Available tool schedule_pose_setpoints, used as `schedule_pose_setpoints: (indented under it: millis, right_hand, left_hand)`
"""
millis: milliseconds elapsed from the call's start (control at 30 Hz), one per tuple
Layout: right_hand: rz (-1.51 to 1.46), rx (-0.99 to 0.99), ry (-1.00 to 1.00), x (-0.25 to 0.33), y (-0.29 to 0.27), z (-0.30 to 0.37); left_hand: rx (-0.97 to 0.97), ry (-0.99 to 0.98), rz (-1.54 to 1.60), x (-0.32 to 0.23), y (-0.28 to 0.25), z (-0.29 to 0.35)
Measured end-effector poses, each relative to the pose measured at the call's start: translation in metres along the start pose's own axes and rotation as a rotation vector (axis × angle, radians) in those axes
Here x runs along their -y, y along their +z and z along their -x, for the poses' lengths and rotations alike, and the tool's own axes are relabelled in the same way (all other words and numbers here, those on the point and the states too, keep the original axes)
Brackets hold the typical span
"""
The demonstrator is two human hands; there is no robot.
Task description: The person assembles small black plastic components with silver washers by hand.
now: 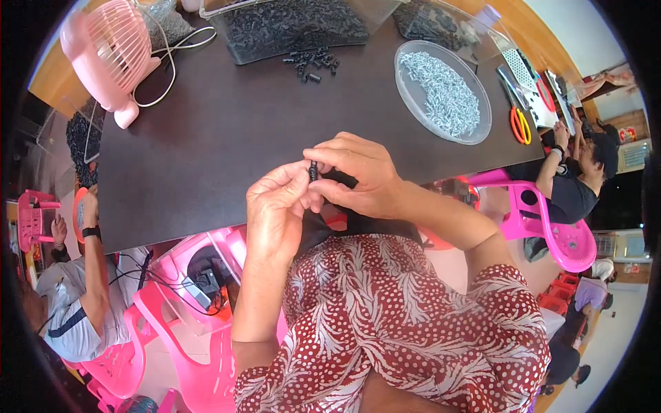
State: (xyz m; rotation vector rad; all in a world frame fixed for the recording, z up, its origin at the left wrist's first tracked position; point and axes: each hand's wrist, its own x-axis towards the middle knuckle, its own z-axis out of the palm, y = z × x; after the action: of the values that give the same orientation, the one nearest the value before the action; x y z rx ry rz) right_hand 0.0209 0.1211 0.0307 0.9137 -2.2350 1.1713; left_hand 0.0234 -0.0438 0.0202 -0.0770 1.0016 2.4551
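Observation:
A small black plastic part [313, 171] is held upright between both hands, just over the near edge of the dark table. My left hand [277, 193] pinches it with thumb and fingers from the left. From the right, my right hand [361, 175] closes on the same part, its index finger at the top and thumb at the lower side. Whether a screw or anything else sits in the part cannot be made out. Farther back lies a loose pile of similar black parts [313, 64], in front of a clear bin [237, 55] heaped with them.
A round clear tray [409, 103] of small silver screws stands at right. Beyond it lie yellow-and-orange-handled scissors [520, 125]. A pink fan [113, 55] with a white cord stands at far left. People sit on both sides, near pink chairs [186, 344].

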Motion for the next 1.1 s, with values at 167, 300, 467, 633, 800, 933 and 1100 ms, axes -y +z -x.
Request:
schedule_pose_setpoints:
  millis: [167, 300, 467, 633, 800, 933, 1100]
  right_hand:
    - [-0.024, 0.009, 0.005, -0.0002, 0.0005, 0.0004]
    - [-0.02, 0.017, -0.011, -0.0006, 0.0004, 0.0004]
    - [0.002, 0.022, -0.077, -0.0038, -0.0006, 0.0001]
    - [0.067, 0.007, -0.173, -0.0028, 0.0018, -0.0006]
    - [0.043, 0.02, -0.179, -0.0073, 0.0024, -0.0004]
    - [-0.004, 0.027, -0.155, -0.0079, 0.0014, -0.0009]
    - [-0.009, 0.045, -0.135, -0.004, 0.0031, -0.0018]
  left_hand:
    - [-0.011, -0.045, 0.03, 0.0018, -0.0018, 0.0006]
    - [0.014, -0.061, 0.006, 0.0017, -0.0031, 0.0021]
    - [0.006, -0.039, -0.027, 0.0038, -0.001, 0.0037]
    - [-0.022, -0.048, -0.042, 0.0021, 0.0015, 0.0068]
    - [-0.016, -0.072, -0.023, 0.0027, -0.0004, 0.0047]
    - [0.02, -0.068, 0.022, 0.0052, -0.0028, 0.0034]
    - [-0.114, 0.118, -0.003, 0.0068, 0.0044, 0.006]
